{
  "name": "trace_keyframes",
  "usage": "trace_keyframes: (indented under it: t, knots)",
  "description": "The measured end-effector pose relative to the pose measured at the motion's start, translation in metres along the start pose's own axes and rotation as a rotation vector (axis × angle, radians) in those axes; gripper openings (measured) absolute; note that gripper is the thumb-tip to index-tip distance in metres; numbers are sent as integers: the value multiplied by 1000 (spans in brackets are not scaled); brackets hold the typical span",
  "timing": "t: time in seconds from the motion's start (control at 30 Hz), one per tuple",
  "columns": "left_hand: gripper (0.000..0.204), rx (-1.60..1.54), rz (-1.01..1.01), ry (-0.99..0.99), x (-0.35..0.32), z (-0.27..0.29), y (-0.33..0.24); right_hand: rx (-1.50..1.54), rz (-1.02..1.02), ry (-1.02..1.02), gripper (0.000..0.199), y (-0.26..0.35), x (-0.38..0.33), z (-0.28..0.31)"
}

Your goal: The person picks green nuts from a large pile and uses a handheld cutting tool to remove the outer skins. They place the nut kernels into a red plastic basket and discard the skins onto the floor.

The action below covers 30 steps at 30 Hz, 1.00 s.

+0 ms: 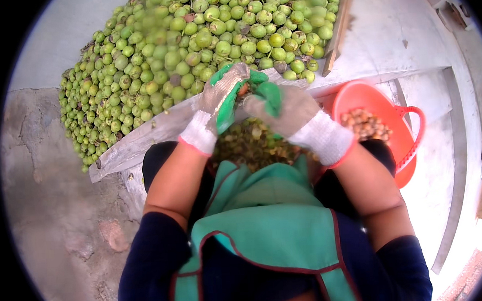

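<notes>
My left hand (224, 94), in a tan and green work glove with a white cuff, is closed around a small reddish-brown nut (243, 89). Against it, my right hand (285, 104) in a matching glove is curled inward with its fingertips at the nut; motion blurs it, and what it grips is hidden. Below both hands, between my knees, lies a heap of dark green and brown husk pieces (249, 144). Just beyond the gloves rises a big pile of round green fruits (208, 38), some with brown patches.
A pale board (142, 131) edges the near side of the pile, and a wooden plank (339, 31) bounds its right. By my right knee stands a red basket (377, 95) with a looped handle, holding brown nuts (365, 123). My green apron (267, 233) covers my lap.
</notes>
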State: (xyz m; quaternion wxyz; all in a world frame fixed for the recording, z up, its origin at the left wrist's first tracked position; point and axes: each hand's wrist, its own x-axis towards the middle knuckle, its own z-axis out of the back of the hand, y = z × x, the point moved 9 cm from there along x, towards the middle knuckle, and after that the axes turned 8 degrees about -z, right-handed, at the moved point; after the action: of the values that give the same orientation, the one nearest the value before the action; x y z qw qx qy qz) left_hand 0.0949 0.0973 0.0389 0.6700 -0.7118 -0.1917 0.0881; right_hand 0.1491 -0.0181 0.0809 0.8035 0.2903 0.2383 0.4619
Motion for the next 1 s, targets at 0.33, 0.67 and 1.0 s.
trace_keyframes:
  t: [0.33,0.67,1.0]
  knots:
    - [50,-887,291,-176,7,-2,11,-207,204,-25,37,20,-7,10]
    - [51,-871,182,-74,13,-39,8,398,-86,-424,51,-20,0,15]
    - [71,86,1,-45,-11,-9,4,261,-22,-286,61,-14,2,24]
